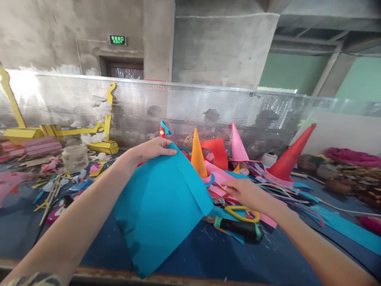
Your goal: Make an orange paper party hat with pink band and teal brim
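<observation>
My left hand (pixel 157 153) pinches the top edge of a large sheet of blue paper (pixel 157 202), thumb in front. The sheet hangs tilted above the table, with a narrow folded strip along its upper right side. Over the heap of coloured scraps, my right hand (pixel 242 190) has its fingers bent together against pink paper (pixel 218 174); what lies between them, if anything, is hidden. Just below that hand are yellow-handled scissors (pixel 247 214) and a knife with a black handle (pixel 238 229). An orange paper cone (pixel 198 157) stands between my hands.
A pink cone (pixel 238 145) and a red cone hat (pixel 290 157) stand farther back. Yellow cardboard pieces (pixel 108 119), a clear jar (pixel 75 158) and thin sticks (pixel 50 194) lie at left. Behind the blue table runs a perforated metal screen (pixel 133 107). Blue strips (pixel 348 226) lie at right.
</observation>
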A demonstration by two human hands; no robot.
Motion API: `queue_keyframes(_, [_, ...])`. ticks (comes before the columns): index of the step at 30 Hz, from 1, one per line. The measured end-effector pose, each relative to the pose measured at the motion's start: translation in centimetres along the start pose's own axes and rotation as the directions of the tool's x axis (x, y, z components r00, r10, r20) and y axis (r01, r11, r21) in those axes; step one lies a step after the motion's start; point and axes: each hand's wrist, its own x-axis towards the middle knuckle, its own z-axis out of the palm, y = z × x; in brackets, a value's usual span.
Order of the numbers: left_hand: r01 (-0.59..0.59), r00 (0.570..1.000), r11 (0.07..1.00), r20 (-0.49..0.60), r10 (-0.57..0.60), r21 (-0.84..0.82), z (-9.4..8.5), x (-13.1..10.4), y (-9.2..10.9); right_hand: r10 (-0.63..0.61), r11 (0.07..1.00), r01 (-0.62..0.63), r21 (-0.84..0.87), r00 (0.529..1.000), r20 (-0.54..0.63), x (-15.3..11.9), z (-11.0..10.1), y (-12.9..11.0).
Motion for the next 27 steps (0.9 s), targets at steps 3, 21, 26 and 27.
queue_keyframes(3, [-0.025,0.999,0.999,0.030,0.024,0.043,1.2,0.4,0.4,-0.019,0.998,0.021,0.056,0.999,-0.037,0.9,0.7,-3.6])
queue_keyframes(21, [-0.045,0.993,0.999,0.106,0.045,-0.002,1.3,-1.0,-1.7,0.073,0.985,-0.044,0.167,0.982,-0.174,2.8,5.6,-7.0])
queue_keyframes(26, [-0.018,0.994,0.997,0.111,0.009,0.081,2.1,-0.4,-1.9,0.060,0.996,-0.072,-0.048,0.974,-0.216,3.2,7.2,-7.3])
queue_keyframes(27, [-0.007,0.992,0.996,0.123,-0.003,0.084,1.9,-0.5,-2.0,0.062,0.994,-0.081,-0.078,0.973,-0.220,3.3,7.2,-7.0])
